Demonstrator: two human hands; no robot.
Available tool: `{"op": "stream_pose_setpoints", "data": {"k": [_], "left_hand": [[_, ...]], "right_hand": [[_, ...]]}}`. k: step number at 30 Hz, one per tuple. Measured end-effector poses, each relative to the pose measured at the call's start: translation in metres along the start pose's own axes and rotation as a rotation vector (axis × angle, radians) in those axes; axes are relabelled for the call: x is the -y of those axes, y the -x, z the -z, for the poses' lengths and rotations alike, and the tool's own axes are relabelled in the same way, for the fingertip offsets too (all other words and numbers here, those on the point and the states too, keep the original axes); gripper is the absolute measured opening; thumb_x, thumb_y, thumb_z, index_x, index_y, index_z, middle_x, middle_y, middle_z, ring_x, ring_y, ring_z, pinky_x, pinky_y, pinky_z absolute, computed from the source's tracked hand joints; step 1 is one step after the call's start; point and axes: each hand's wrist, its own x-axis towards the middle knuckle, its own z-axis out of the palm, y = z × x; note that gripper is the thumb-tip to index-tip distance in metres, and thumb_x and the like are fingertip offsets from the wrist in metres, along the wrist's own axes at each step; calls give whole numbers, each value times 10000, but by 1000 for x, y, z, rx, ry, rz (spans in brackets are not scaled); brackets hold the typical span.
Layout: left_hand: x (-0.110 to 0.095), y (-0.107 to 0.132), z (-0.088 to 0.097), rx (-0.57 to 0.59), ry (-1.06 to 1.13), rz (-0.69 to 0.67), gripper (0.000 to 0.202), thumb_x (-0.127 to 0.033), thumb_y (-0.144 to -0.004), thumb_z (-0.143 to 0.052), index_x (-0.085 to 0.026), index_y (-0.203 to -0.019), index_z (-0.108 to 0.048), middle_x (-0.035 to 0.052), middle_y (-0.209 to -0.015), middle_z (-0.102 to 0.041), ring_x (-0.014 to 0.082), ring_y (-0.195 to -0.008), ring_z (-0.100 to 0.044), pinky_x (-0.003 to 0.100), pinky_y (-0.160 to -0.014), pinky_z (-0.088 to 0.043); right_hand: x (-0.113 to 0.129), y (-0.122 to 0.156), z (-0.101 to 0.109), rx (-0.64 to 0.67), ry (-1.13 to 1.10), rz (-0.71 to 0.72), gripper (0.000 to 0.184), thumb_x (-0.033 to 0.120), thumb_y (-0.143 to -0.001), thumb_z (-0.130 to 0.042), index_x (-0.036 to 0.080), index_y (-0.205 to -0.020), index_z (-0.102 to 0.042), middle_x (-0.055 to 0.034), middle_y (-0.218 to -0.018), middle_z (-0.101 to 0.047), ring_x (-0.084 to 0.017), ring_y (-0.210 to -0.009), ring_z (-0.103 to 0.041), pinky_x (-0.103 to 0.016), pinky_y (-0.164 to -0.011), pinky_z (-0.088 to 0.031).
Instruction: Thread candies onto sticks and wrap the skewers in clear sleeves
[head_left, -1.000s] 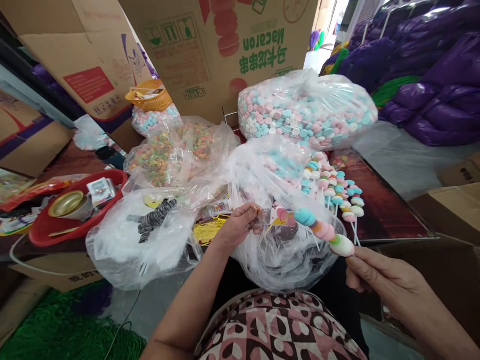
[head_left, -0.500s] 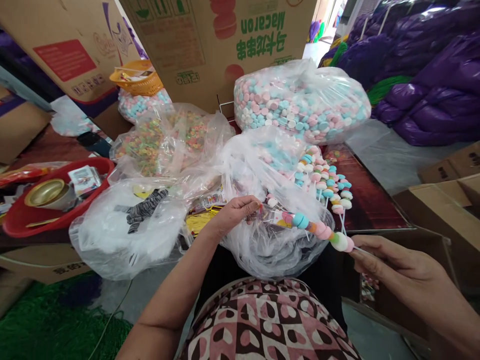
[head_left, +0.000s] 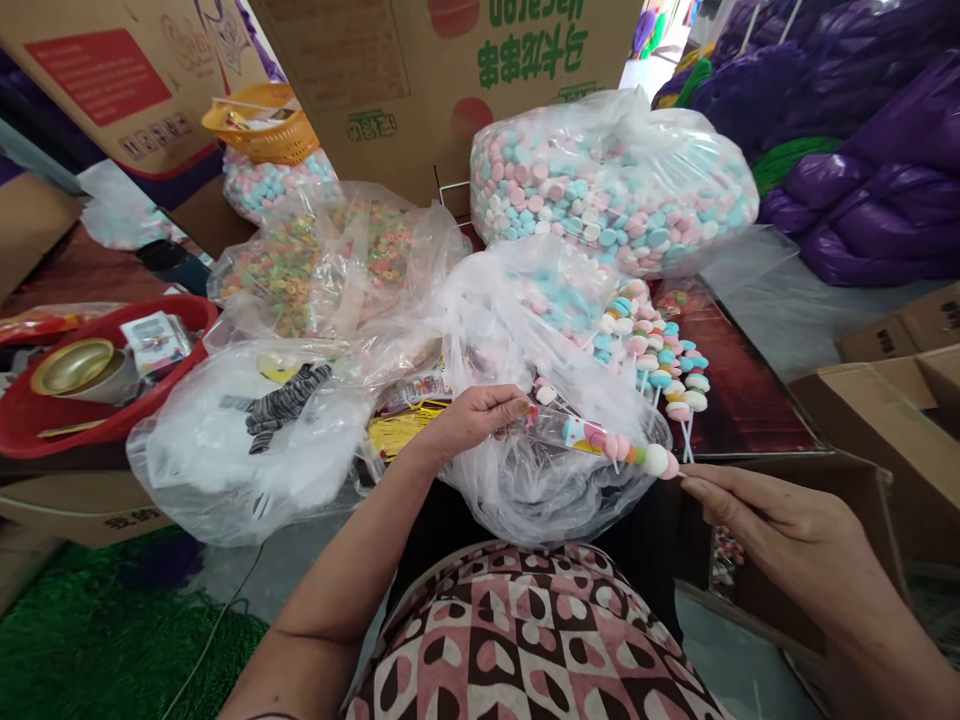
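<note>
My left hand [head_left: 472, 418] is closed, pinching the mouth of a small clear printed sleeve [head_left: 568, 432]. My right hand [head_left: 757, 515] pinches the stick end of a candy skewer [head_left: 637, 455] of pink, orange and white pieces, whose front part sits inside the sleeve. Both hands hover over an open clear plastic bag [head_left: 547, 490] in front of my lap. A row of finished skewers [head_left: 656, 360] lies just beyond, on the dark red table [head_left: 750, 410].
A large bag of pastel candies [head_left: 611, 190] sits behind, a bag of ring candies [head_left: 330, 260] to its left. A red basin [head_left: 90, 420] with a gold tin is at far left. Cardboard boxes [head_left: 450, 80] stand at the back, purple bags [head_left: 862, 150] at right.
The skewer has slid further into the sleeve: fewer candies show outside it. My right hand has moved closer to the left, and the view has tipped down slightly.
</note>
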Motion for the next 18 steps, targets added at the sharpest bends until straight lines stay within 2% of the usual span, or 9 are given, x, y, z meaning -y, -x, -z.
{"op": "stream_pose_setpoints", "data": {"k": [2,5,7,10,14,16,18], "left_hand": [[0,-1,-2,20,-28,5,434,-578,-872,-573,-160,-773,-634,-27,-668,-484,101,-611,-422,238,-587,-339],[1,-2,-4,50,-5,3,405,-541,-884,-587,-155,-786,-660,-24,-676,-507,102,-628,-439,240,-616,-354],[0,-3,-4,13,62,-16,373,-514,-865,-639,-152,-786,-681,-10,-708,-558,112,-680,-487,246,-676,-385],[-8,-4,-6,-97,346,-71,378,-542,-820,-696,-169,-875,-719,31,-861,-660,152,-822,-583,271,-776,-435],[-22,-5,-18,-110,855,-191,646,-732,-729,-668,-261,-1171,-668,75,-1178,-682,247,-1049,-642,374,-877,-499],[-25,-6,-29,-123,964,-239,707,-705,-675,-739,-296,-1241,-625,68,-1264,-665,264,-1127,-637,396,-932,-495],[-26,-8,-40,-132,978,-222,678,-574,-687,-812,-299,-1269,-601,63,-1215,-695,250,-1109,-658,381,-935,-496]], "right_hand": [[-2,0,-5,13,-24,-32,430,636,-752,-709,228,-822,-827,-76,-646,-739,-193,-517,-638,-305,-535,-554],[-7,1,-17,49,-103,-33,374,565,-746,-739,212,-847,-807,-71,-721,-752,-199,-604,-661,-299,-575,-545],[-11,2,-27,46,-171,-52,314,512,-736,-761,214,-832,-790,-55,-740,-741,-184,-630,-644,-280,-578,-524],[-15,2,-43,-26,-338,-162,272,462,-729,-785,205,-815,-772,-26,-661,-668,-130,-557,-543,-234,-487,-432],[-11,-2,-65,-136,-653,-321,317,464,-692,-820,184,-828,-758,24,-546,-515,-75,-469,-381,-199,-410,-263],[-5,-5,-73,-143,-777,-353,328,460,-672,-837,178,-817,-750,43,-521,-461,-62,-453,-338,-194,-410,-219],[1,-6,-79,-109,-842,-357,326,452,-674,-841,174,-817,-749,45,-519,-449,-60,-456,-335,-195,-418,-212]]}}
